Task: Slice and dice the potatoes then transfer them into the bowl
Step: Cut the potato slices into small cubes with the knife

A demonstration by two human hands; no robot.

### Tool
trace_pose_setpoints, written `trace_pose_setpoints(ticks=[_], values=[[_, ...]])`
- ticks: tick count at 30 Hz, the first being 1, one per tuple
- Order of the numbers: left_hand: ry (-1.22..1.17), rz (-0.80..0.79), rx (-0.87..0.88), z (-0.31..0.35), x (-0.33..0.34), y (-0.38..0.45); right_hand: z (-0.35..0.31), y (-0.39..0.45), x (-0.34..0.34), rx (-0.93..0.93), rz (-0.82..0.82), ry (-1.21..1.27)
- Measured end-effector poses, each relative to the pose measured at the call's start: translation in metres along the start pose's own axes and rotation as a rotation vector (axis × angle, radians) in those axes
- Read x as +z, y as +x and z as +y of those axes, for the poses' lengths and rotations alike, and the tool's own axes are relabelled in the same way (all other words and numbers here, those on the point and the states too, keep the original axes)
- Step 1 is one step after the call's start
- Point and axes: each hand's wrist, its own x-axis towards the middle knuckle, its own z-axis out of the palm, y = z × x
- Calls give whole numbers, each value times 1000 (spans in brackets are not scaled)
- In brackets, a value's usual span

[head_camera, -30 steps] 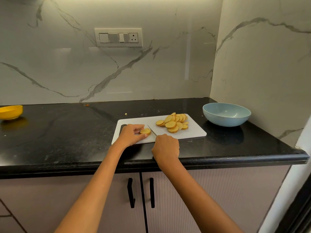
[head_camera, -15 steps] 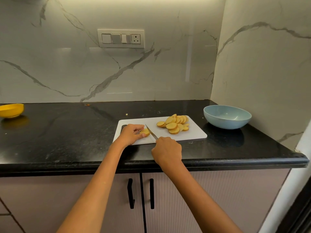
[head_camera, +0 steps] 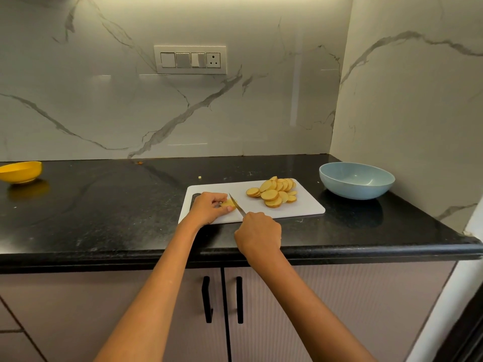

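A potato piece is being cut on a white rectangular plastic cutting board on the black stone surface.

The small yellow potato piece is pinched by the curled fingers of the left hand at the board's left end. A steel-bladed knife is gripped by the right hand, its blade laid against the piece. A pile of round yellow potato slices lies on the board's far right part. A light blue round bowl stands just right of the board.

On the cutting board, left hand pins a potato piece, right hand works the knife through it; slices piled right, bowl beyond.
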Motion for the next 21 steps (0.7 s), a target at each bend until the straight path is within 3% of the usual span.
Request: trace_pose_setpoints(ticks=[21], values=[[-42, 84, 23, -5, 2, 1, 10, 25, 5, -5, 24, -107]])
